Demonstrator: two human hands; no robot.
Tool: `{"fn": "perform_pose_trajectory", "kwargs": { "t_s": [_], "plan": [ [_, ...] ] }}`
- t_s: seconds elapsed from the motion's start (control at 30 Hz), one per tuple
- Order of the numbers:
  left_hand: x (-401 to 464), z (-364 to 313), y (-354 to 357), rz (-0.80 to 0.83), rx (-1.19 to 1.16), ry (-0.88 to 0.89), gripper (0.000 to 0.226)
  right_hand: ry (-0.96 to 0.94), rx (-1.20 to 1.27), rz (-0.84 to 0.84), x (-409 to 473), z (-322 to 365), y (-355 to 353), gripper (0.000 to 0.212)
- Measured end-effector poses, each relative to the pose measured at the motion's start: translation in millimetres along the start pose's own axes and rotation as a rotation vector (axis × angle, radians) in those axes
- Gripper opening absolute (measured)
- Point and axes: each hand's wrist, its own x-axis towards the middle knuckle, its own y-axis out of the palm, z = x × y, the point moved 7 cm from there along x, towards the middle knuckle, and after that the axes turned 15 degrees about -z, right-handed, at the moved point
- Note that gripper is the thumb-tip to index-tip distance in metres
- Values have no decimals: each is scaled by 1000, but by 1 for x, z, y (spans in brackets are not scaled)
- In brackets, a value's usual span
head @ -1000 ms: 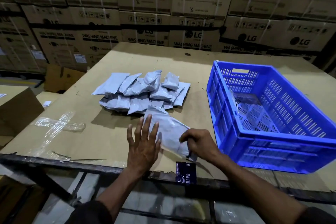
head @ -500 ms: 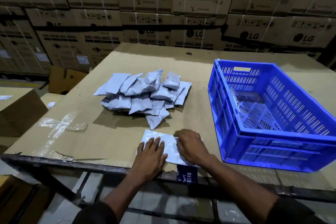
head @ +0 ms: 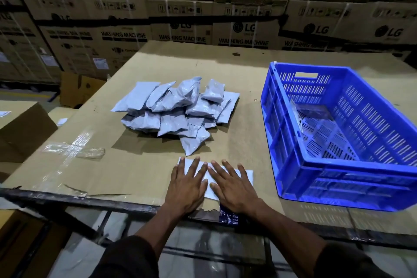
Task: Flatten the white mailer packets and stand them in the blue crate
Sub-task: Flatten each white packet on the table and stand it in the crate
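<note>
Mailer packet point(head: 244, 175), white: lies flat at the near edge of the cardboard-covered surface point(head: 140, 165), long axis running roughly 10 to 4 o'clock, far-left corner toward the heap, right end bare.
Left hand point(head: 186, 184): forearm enters from 6 o'clock, palm down, fingers straight and slightly spread toward 12 o'clock, pressing the packet's left half; nothing gripped.
Right hand point(head: 233, 185): just beside the left, thumbs nearly meeting, palm down, fingers straight and fanned toward 11 o'clock, pressing the packet's middle; nothing gripped.
Heap of white mailer packets point(head: 178, 108): at 12 o'clock from the hands, mid-surface, loosely overlapped, puffy, pointing various ways; nearest one tapers toward the hands.
Clear tape strips point(head: 74, 150): at 9 o'clock from the heap, stuck on the surface.
Blue crate point(head: 343, 178): at 2 o'clock from the hands, upright, slatted walls; one thin clear item leans inside against its left wall.
Stacked cartons point(head: 243, 34): marked LG and WASHING MACHINE, wall behind the surface.
</note>
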Motion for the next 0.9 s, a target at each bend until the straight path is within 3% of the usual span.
{"fn": "perform_pose_trajectory", "kwargs": {
  "t_s": [0.3,0.43,0.67,0.9],
  "plan": [
    [-4,3,7,50,54,-9,60,-13,38,79,-1,-6,2,70],
    [-3,3,9,63,38,-19,61,92,15,49,-15,-26,-4,61],
    [-4,6,10,32,10,-5,64,87,1,69,-16,-24,-2,60],
    [-6,3,12,151,-20,-59,80,34,-48,28,-19,-17,-4,57]
  ]
}}
